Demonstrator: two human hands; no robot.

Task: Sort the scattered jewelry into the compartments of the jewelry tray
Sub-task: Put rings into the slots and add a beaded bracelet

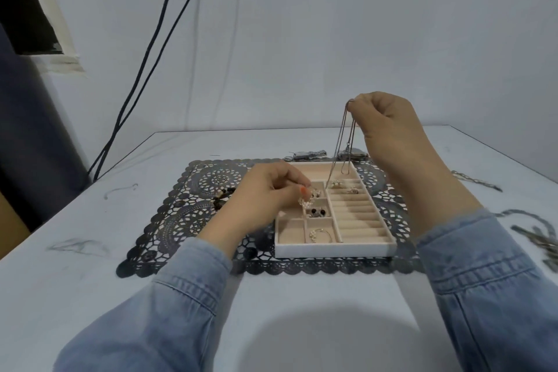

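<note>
Denim sleeves (169,296) nearest, low in view. On the left, left hand (271,190) pinching a small pearly beaded piece (306,201) over the small left-hand compartments. Could fall into the wrong cell, beside the dark earrings (317,212), if let go early. Then the pale pink jewelry tray (335,251) on a dark lace mat (193,214), ring rolls down its right side, few pieces inside. Farther right, right hand (383,121) raised, pinching a thin silver chain (342,142), doubled and hanging, tail dipping into the far long compartment. Likely to knot or snag a divider if lowered fast or swung.
</note>
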